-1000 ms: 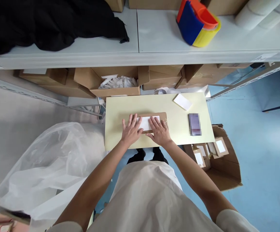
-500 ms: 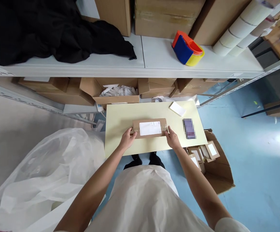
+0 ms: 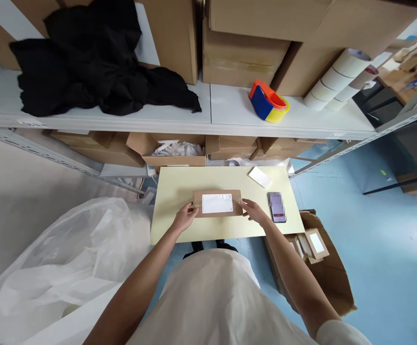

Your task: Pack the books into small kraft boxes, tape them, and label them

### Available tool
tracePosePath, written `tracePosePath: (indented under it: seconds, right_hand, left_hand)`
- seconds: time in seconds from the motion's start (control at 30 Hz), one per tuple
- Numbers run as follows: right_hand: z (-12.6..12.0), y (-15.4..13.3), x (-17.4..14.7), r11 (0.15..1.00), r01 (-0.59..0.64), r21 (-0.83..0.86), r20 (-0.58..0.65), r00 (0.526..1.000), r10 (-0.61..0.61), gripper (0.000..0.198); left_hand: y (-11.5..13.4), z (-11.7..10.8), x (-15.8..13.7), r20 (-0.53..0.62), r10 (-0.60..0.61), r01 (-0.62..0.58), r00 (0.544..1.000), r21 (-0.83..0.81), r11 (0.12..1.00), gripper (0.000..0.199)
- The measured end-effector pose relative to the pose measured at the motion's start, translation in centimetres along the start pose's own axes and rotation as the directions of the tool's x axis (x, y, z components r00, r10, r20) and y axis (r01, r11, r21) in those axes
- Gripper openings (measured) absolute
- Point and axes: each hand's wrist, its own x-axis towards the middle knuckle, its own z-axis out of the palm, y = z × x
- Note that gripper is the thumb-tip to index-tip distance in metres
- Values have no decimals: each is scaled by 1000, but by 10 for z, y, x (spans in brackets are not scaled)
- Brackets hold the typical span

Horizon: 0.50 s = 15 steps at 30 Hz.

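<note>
A flat brown cardboard box (image 3: 199, 212) with a white label (image 3: 217, 203) on its top lies at the middle of the pale yellow table (image 3: 172, 179). Clear tape shows at its ends. My left hand (image 3: 185, 216) grips the left end, thumb on the near side and fingers behind. At the opposite end, my right hand (image 3: 252, 210) holds the right edge with its fingertips. Right of that hand lies a phone (image 3: 277, 208), its screen partly blurred. A white stack of slips or labels (image 3: 260, 177) rests near the table's far right corner.
A shelf (image 3: 226, 108) behind the table bears black cloth (image 3: 86, 62), a coloured tape dispenser (image 3: 269, 101) and label rolls (image 3: 338, 76). An open carton of small boxes (image 3: 338, 268) stands on the floor at right. A large clear plastic bag (image 3: 97, 239) fills the lower left.
The view has tilted up, so the shelf and table sit lower in the picture. Both hands stay at the box's ends; the right hand's fingers have shifted a little at its edge.
</note>
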Motion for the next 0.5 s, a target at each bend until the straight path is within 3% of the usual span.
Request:
tracePosePath:
  seconds: [0.13, 0.33, 0.5]
  right_hand:
    - [-8, -4, 15, 999, -13, -33, 75, 997, 16, 57]
    - [-28, 12, 29, 996, 78, -51, 26, 997, -77, 34]
    - [-28, 13, 29, 997, 27, -69, 36, 999, -25, 39]
  left_hand:
    - [9, 16, -9, -49, -9, 9, 999, 3, 1000, 40]
    - [15, 38, -13, -126, 3, -12, 992, -71, 997, 49]
    - [18, 40, -9, -93, -108, 99, 990, -98, 990, 53]
